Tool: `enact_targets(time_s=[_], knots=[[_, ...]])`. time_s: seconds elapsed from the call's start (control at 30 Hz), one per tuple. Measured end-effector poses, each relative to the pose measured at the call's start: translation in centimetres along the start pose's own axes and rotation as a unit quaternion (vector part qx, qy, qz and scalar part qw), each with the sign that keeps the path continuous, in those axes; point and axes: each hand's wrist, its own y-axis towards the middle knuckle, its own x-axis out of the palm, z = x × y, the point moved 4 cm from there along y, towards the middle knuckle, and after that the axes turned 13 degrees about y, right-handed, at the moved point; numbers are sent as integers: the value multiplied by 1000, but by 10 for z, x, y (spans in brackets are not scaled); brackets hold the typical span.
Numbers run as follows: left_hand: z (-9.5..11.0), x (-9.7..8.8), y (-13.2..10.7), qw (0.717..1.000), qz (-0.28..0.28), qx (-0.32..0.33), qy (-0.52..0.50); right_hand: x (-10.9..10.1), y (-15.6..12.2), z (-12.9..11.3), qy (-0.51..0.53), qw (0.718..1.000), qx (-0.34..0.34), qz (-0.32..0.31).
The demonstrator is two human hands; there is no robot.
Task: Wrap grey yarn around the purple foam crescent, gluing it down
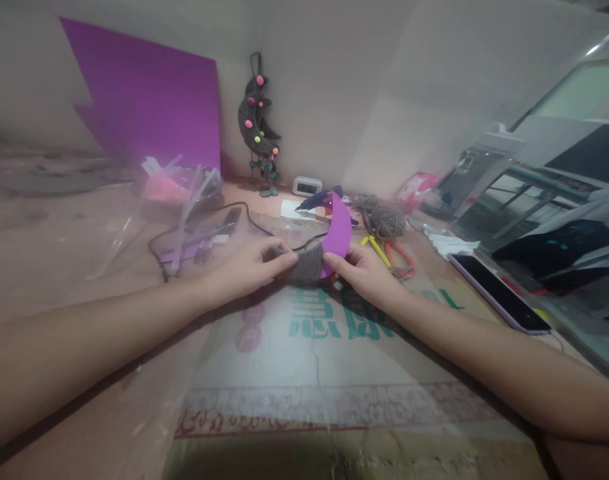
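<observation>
A purple crescent-shaped foam piece stands in front of me, its lower end wrapped in grey yarn. My left hand pinches the grey-wrapped end from the left, fingers closed on it. From the right, my right hand grips the crescent's lower edge with closed fingers. Both hands hover just above a flattened cardboard sheet with green and red print. A thin strand of yarn runs from the wrapped part toward me.
A blue glue gun lies behind the crescent, with a ball of grey yarn and orange-yellow pliers to the right. A phone lies far right. A finished dark moon ornament, purple sheet and plastic bags stand behind.
</observation>
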Motion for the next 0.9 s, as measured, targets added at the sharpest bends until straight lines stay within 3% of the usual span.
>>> enact_targets(time_s=[0.17,0.3,0.9], knots=[[0,1,1,1000,4,18,0,1,0,3,-28,999,-6,-30],[-2,2,2,999,7,30,-14,1,0,1,-28,999,-5,-14],[-6,0,2,1000,10,-14,-24,2,0,2,-30,999,-1,-29]])
